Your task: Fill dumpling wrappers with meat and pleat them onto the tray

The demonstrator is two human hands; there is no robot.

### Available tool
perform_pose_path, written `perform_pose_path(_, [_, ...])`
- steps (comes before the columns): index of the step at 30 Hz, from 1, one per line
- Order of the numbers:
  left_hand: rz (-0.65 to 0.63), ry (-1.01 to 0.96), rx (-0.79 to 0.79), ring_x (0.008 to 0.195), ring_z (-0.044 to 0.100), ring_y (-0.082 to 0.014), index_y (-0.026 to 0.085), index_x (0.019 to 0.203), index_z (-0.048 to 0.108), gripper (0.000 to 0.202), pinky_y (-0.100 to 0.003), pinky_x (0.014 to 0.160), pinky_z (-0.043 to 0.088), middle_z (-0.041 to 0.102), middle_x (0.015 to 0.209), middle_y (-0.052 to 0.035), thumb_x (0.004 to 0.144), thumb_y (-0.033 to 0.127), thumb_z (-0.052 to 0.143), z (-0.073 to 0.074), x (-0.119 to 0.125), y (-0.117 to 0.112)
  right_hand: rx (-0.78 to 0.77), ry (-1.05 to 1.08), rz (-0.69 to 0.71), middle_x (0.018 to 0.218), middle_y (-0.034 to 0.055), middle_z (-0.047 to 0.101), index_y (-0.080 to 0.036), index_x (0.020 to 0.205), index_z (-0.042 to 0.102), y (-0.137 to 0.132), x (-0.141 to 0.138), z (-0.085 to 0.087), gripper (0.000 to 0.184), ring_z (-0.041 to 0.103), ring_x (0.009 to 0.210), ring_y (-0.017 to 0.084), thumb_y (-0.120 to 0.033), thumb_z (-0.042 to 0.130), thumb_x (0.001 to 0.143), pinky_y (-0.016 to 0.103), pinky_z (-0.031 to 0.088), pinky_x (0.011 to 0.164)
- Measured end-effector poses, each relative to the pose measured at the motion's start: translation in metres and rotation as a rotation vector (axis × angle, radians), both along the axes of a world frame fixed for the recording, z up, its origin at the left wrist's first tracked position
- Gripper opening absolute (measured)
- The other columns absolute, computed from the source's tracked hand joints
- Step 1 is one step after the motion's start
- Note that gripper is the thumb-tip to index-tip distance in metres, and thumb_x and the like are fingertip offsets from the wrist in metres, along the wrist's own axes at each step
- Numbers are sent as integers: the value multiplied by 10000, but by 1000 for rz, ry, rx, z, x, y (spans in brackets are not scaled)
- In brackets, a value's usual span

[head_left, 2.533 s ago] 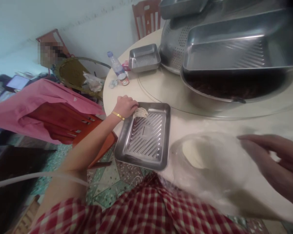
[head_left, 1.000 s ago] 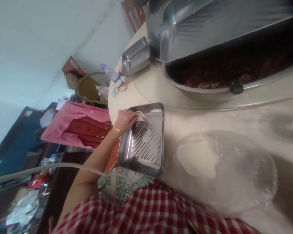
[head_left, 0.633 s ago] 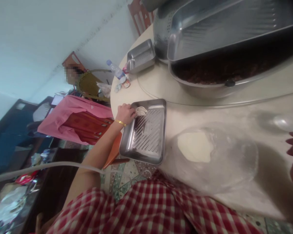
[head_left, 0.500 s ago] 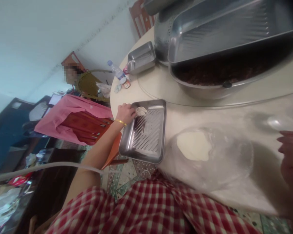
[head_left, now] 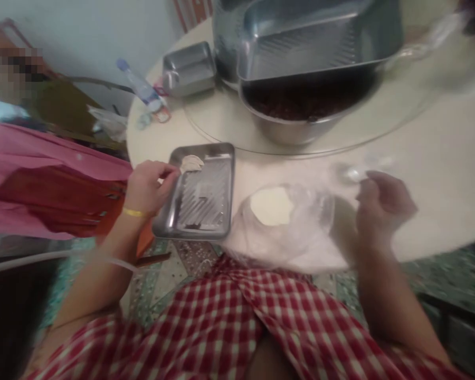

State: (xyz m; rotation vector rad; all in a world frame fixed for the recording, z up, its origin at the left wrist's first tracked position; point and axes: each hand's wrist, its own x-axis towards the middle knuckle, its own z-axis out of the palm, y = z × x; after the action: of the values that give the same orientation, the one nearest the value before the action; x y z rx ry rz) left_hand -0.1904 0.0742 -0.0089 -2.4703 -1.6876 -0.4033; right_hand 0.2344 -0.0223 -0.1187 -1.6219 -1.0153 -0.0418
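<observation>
My left hand (head_left: 150, 184) is at the left rim of a ribbed metal tray (head_left: 203, 208), thumb and forefinger stretched out slightly apart with nothing between them. Just past the fingertips, a few pale dumplings (head_left: 192, 163) lie together in the tray's far left corner. My right hand (head_left: 383, 203) is over the table at the right, fingers curled. A small shiny object (head_left: 354, 173) shows at its fingertips, too blurred to name. Between the hands, a round, flat, pale dough wrapper (head_left: 272, 206) lies on clear plastic film (head_left: 311, 235).
A large metal basin (head_left: 296, 132) of dark filling stands at the back, with a deep metal pan (head_left: 320, 47) across it. Behind the tray are a smaller metal pan (head_left: 189, 71), a plastic bottle (head_left: 140, 87) and a small jar (head_left: 162, 114). A pink cloth (head_left: 43, 174) hangs over a chair.
My left hand has drawn back from the dumplings, leaving them in the tray. My right hand has come further into view. The camera has turned to the right.
</observation>
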Motion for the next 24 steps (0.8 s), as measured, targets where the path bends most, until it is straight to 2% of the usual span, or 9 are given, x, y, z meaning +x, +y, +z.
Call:
perform_pose_path(2, [-86, -66, -20, 787, 568, -235, 202, 802, 673, 307, -403, 767, 425, 671, 776, -72, 927, 429, 508, -5, 20, -25, 57, -21, 119, 805, 41, 660, -181, 935, 721, -7, -10, 16, 191, 563, 636, 123, -321, 604, 876, 291, 469, 606])
perform_pose_path(5, [-293, -149, -38, 665, 541, -190, 216, 690, 629, 365, -376, 712, 394, 640, 658, -31, 936, 460, 515, -16, 57, -53, 20, -239, 376, 910, 37, 681, -226, 932, 719, -21, -34, 39, 106, 624, 785, 149, -289, 650, 883, 302, 514, 696])
perform_pose_path(7, [-349, -254, -59, 590, 500, -159, 214, 619, 572, 412, -346, 670, 390, 580, 572, -5, 931, 479, 537, -23, 79, -65, -13, -383, 524, 952, 44, 675, -236, 977, 707, -28, -50, 46, 112, 627, 891, 181, -287, 667, 885, 337, 526, 778])
perform_pose_path(9, [-370, -374, -59, 532, 447, -138, 207, 559, 514, 459, -315, 608, 373, 520, 519, 9, 932, 473, 548, -29, 96, -75, -68, -537, 611, 1005, 66, 670, -227, 1029, 686, -32, -63, 46, 171, 604, 952, 218, -327, 664, 893, 383, 513, 825])
perform_pose_path(11, [-385, -478, -68, 531, 446, -131, 199, 596, 548, 410, -295, 581, 367, 532, 532, 11, 939, 424, 550, -33, 107, -83, -149, -666, 643, 1072, 93, 661, -214, 1091, 661, -33, -70, 42, 258, 577, 993, 253, -381, 656, 894, 419, 491, 843])
perform_pose_path(13, [-397, -555, -93, 545, 468, -127, 190, 714, 628, 293, -279, 586, 382, 562, 566, 17, 942, 357, 549, -37, 114, -90, -227, -746, 637, 1108, 107, 652, -205, 1133, 642, -32, -71, 37, 307, 555, 1013, 273, -395, 652, 892, 433, 472, 849])
perform_pose_path(16, [-397, -647, -147, 562, 506, -120, 174, 921, 685, 167, -261, 619, 422, 615, 631, 18, 935, 260, 543, -41, 119, -98, -279, -792, 605, 1095, 103, 656, -211, 1133, 643, -32, -68, 32, 259, 542, 1008, 272, -330, 633, 904, 421, 458, 841])
perform_pose_path(21, [-441, -796, -278, 701, 598, -131, 155, 979, 709, 194, -266, 692, 472, 713, 875, -54, 935, 208, 527, -46, 124, -102, -191, -794, 628, 1113, 92, 687, -224, 1053, 691, -32, -63, 33, 164, 555, 1021, 260, -248, 592, 924, 414, 466, 857])
perform_pose_path(24, [-430, -990, -417, 869, 644, -163, 160, 1015, 728, 232, -290, 800, 502, 715, 960, -78, 949, 259, 529, -49, 130, -103, -159, -622, 673, 1053, 73, 718, -224, 925, 718, -25, -66, 38, 137, 585, 984, 240, -223, 583, 907, 410, 473, 853])
